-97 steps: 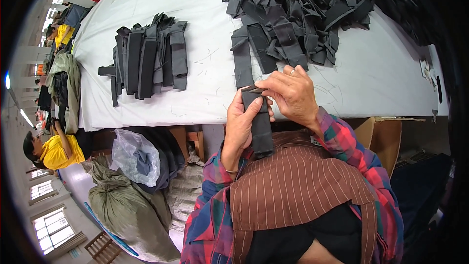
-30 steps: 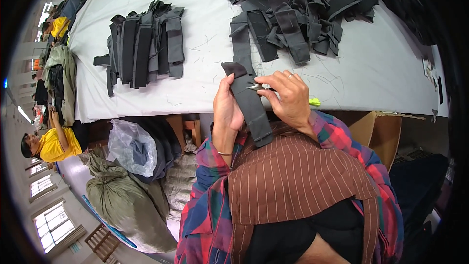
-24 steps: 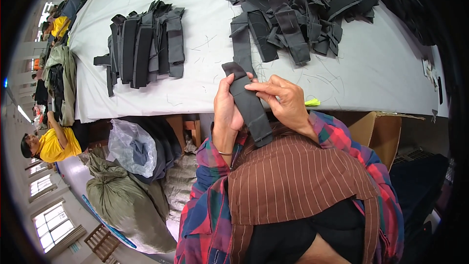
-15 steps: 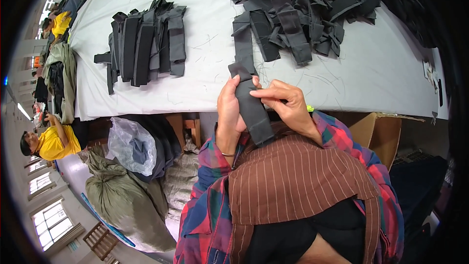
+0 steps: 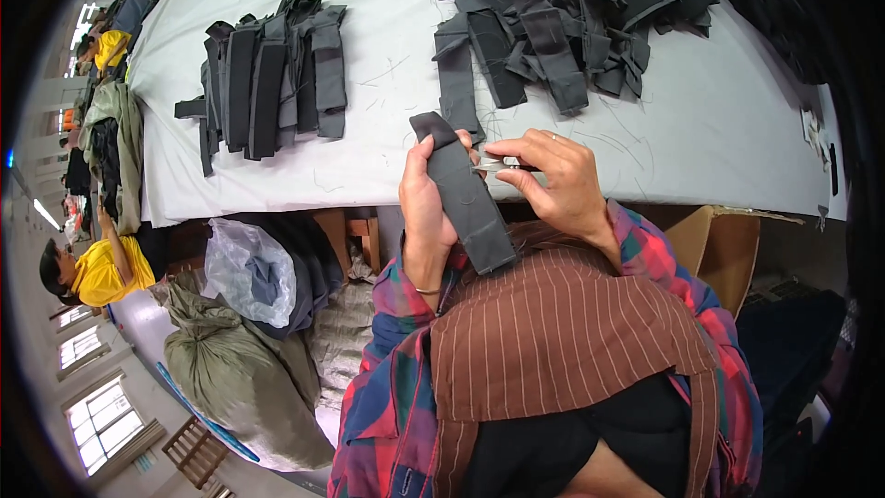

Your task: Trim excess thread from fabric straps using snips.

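mid-frame, the left hand (image 5: 426,201) is gripping a grey strip (image 5: 468,205). the right hand (image 5: 564,183) is pinching snips (image 5: 505,163); close tips could be nicking cloth.

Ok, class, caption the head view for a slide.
Left hand holds a dark fabric strip; right hand holds a small pointed metal tool beside it.

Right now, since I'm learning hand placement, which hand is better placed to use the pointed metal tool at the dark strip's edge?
Probably the right hand: it holds the pointed metal tool close to the dark strip, which the left hand grips.
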`<state>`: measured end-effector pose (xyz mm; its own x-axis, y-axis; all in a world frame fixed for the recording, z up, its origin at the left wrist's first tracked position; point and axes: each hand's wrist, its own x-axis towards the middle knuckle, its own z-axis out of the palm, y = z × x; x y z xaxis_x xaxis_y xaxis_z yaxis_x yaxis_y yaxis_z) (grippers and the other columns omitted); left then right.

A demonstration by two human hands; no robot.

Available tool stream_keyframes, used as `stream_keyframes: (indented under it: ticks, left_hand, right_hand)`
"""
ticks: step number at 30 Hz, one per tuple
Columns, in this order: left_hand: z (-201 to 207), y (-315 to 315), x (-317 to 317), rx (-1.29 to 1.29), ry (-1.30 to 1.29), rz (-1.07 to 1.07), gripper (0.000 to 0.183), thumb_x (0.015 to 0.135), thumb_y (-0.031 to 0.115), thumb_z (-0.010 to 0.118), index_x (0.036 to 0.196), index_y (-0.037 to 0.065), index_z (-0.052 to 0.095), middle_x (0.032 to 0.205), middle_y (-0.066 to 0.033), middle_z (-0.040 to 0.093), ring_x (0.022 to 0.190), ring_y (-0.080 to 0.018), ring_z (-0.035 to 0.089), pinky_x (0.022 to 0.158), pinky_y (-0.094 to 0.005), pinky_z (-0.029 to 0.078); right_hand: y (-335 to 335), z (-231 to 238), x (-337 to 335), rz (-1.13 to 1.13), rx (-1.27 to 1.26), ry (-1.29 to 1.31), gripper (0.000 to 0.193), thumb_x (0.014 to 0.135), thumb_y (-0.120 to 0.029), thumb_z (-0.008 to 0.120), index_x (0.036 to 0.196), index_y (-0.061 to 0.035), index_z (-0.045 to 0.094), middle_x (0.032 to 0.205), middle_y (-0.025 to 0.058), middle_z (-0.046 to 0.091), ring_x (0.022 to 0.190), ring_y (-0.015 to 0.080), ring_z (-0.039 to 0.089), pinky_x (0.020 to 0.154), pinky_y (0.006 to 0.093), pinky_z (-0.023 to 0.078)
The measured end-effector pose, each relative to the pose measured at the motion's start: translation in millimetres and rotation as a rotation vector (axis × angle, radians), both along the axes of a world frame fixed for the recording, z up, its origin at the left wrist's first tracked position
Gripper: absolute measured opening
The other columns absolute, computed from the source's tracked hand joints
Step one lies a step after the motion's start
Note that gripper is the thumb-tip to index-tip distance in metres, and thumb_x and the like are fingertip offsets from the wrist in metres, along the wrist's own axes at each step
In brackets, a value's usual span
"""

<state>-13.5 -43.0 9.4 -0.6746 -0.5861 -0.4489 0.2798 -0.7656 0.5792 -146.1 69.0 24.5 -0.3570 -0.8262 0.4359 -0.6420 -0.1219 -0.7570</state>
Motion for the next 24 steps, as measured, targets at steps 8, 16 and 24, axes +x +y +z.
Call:
stream_keyframes:
  ticks: [8, 16, 24]
  left_hand:
    - [-2.6, -0.5, 2.2, 0.002, 0.052, -0.035, 0.039, 0.095, 0.035, 0.037, 0.099, 0.003, 0.059, 0.077, -0.0070, 0.059, 0.066, -0.0145, 0.056, 0.061, -0.0261, 0.047]
    - [3.5, 5.5, -3.3, 0.037, 0.031, 0.056, 0.039, 0.095, 0.033, 0.037, 0.100, 0.001, 0.058, 0.084, -0.0067, 0.060, 0.070, -0.0154, 0.057, 0.065, -0.0271, 0.048]
    - [5.8, 5.3, 1.3, 0.026, 0.043, 0.016, 0.037, 0.093, 0.033, 0.038, 0.100, 0.001, 0.056, 0.078, -0.0083, 0.057, 0.070, -0.0199, 0.056, 0.067, -0.0296, 0.047]
  right_hand:
    - [4.4, 3.4, -3.4, -0.010, 0.017, 0.178, 0.028, 0.068, -0.012, 0.075, 0.096, -0.0125, 0.070, 0.071, 0.0028, 0.059, 0.060, 0.0213, 0.052, 0.055, 0.0324, 0.038]
    - [0.3, 3.7, 4.1, -0.053, 0.026, 0.237, 0.023, 0.071, -0.018, 0.074, 0.093, -0.0154, 0.068, 0.071, 0.0002, 0.058, 0.062, 0.0190, 0.054, 0.057, 0.0321, 0.040]
    - [0.2, -1.2, 0.7, -0.012, 0.055, -0.074, 0.016, 0.075, -0.013, 0.073, 0.089, -0.0081, 0.069, 0.076, 0.0036, 0.066, 0.064, 0.0197, 0.061, 0.058, 0.0296, 0.044]
